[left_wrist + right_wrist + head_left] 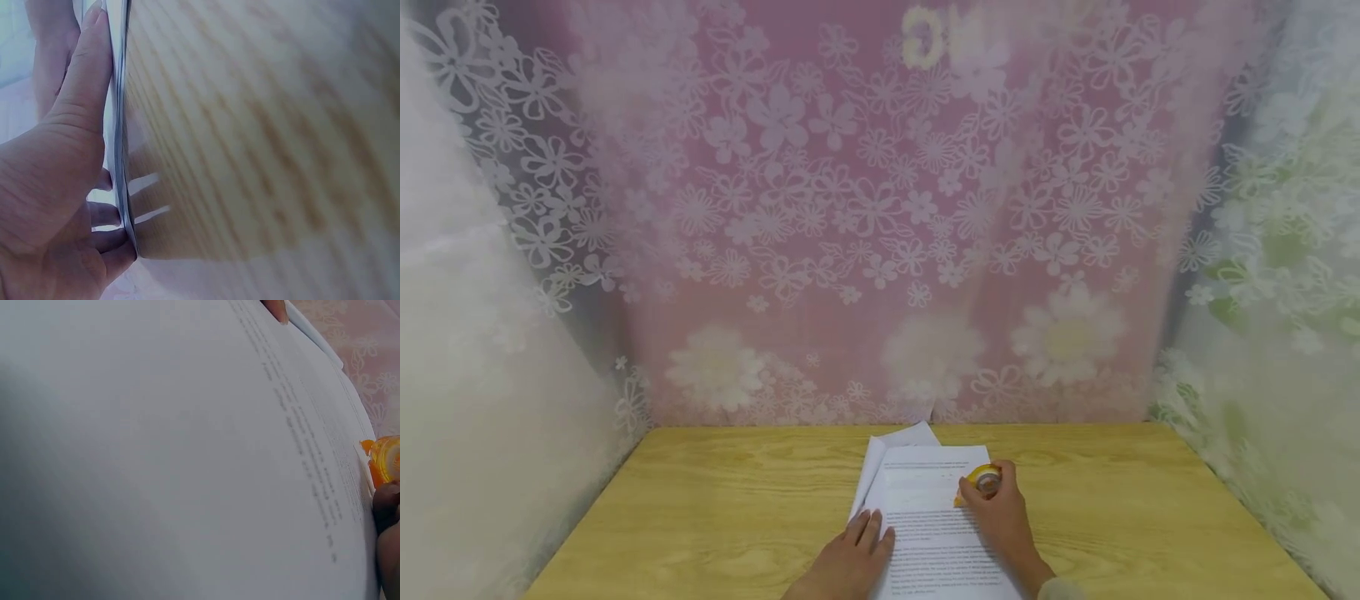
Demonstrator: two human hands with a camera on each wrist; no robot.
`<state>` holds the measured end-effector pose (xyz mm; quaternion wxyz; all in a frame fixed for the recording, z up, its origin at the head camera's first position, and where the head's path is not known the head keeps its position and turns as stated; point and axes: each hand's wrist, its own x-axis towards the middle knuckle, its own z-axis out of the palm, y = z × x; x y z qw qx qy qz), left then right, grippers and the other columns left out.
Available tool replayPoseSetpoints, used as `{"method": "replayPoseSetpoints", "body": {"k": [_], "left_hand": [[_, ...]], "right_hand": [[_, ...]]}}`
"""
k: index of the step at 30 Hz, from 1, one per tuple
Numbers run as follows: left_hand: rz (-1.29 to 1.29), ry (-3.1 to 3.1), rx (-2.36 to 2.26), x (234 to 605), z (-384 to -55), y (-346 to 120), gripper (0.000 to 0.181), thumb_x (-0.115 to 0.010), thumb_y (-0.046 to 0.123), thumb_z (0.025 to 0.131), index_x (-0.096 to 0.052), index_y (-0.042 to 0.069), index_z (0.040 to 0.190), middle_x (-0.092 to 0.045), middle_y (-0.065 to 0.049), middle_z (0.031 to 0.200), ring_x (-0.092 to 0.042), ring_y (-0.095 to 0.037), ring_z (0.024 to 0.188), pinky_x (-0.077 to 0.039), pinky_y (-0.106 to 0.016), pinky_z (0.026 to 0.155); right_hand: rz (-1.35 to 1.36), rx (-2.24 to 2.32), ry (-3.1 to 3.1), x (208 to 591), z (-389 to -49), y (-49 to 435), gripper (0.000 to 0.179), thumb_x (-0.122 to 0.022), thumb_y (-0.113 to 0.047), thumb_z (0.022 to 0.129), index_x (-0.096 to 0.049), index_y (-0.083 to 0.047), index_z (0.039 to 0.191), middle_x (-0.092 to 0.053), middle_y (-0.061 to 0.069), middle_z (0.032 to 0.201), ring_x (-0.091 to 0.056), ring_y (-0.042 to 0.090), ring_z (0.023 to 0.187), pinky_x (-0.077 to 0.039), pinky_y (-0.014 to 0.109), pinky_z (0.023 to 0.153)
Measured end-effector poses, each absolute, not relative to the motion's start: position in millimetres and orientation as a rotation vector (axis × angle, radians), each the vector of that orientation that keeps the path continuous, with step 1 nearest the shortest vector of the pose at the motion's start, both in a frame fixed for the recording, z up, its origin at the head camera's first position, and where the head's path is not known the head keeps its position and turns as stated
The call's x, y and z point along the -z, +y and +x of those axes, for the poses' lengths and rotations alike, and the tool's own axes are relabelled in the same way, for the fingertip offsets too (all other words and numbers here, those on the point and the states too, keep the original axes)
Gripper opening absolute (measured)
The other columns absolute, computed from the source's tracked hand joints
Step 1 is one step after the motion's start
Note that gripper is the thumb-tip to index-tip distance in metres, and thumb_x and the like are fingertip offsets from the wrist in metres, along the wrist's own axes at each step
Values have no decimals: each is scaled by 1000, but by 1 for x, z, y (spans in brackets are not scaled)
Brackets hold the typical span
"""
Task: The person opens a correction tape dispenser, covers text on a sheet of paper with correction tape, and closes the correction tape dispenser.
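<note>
We see a printed sheet (156, 437) filling most of the right wrist view, its lines of text running aslant toward the right edge, too blurred for us to read, and a dark shadow lying over its lower left. At the right edge we make out part of the right hand (389, 544), its fingers holding an orange-and-yellow tape dispenser (385, 456) by the paper's edge. Up top we find a fingertip (275, 309) near a white paper edge (315, 332), with a pink floral backdrop (370, 344) beyond.
</note>
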<state>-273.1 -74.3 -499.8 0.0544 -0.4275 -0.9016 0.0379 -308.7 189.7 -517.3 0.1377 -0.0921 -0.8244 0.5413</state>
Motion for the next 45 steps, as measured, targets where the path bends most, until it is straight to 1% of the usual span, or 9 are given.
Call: {"method": "replayPoseSetpoints", "body": {"k": [7,12,15,19,24,32,38,42,45], "left_hand": [[-1299,-2759,-116,494,-271,-75,95,-43,78,81,-46,1,138,-41,-24,141,-39,-38,130,-43,-37,95],[-1280,-2821,-89,493,-270,-73,97,-43,79,80,-45,2,139,-39,-23,143,-37,-37,132,-42,-37,96],[-1288,-2797,-68,496,-270,-73,99,-39,80,80,-45,1,139,-40,-24,142,-38,-37,131,-43,-38,95],[-1291,-2785,-55,498,-270,-74,100,-37,81,80,-45,1,139,-40,-24,142,-38,-37,130,-44,-38,95],[-1290,-2801,-51,497,-270,-74,100,-38,81,80,-45,1,139,-40,-24,142,-38,-37,131,-43,-38,96],[-1288,-2786,-53,498,-270,-74,101,-38,82,79,-45,1,139,-40,-24,142,-38,-37,131,-43,-39,96],[-1310,-2769,-35,498,-270,-74,99,-38,80,81,-45,-1,138,-41,-26,141,-39,-39,129,-43,-39,96],[-1307,-2755,-47,497,-270,-74,99,-37,80,81,-46,0,138,-41,-25,140,-40,-38,129,-43,-39,96],[-1303,-2748,-55,497,-270,-74,98,-37,80,81,-46,0,137,-42,-25,140,-40,-38,129,-43,-38,96]], "right_hand": [[-206,-1562,-2380,518,-309,189,57,-70,-28,87,-36,-3,124,-59,11,88,-53,16,69,-45,28,60],[-191,-1515,-2401,518,-306,188,58,-70,-33,87,-36,-3,123,-58,11,92,-54,15,72,-46,28,62],[-179,-1474,-2410,519,-305,189,57,-70,-33,87,-37,-3,122,-58,12,94,-55,15,75,-46,29,65],[-176,-1441,-2420,521,-307,188,55,-71,-29,86,-37,-3,121,-59,11,95,-55,15,76,-47,30,68],[-169,-1393,-2420,521,-307,186,54,-71,-25,86,-37,-1,120,-59,12,94,-56,16,77,-47,30,68],[-160,-1389,-2395,521,-307,185,51,-69,-18,86,-36,2,120,-53,16,100,-57,20,81,-48,29,67],[-170,-1355,-2346,524,-307,185,47,-70,-14,82,-40,0,115,-53,15,98,-56,20,78,-48,28,62],[-195,-1326,-2332,525,-308,185,46,-71,-15,81,-41,-1,113,-54,14,98,-56,21,79,-48,29,63],[-280,-1402,-2320,524,-308,189,52,-70,-23,85,-37,-2,120,-55,16,100,-58,24,82,-48,32,66]]}}
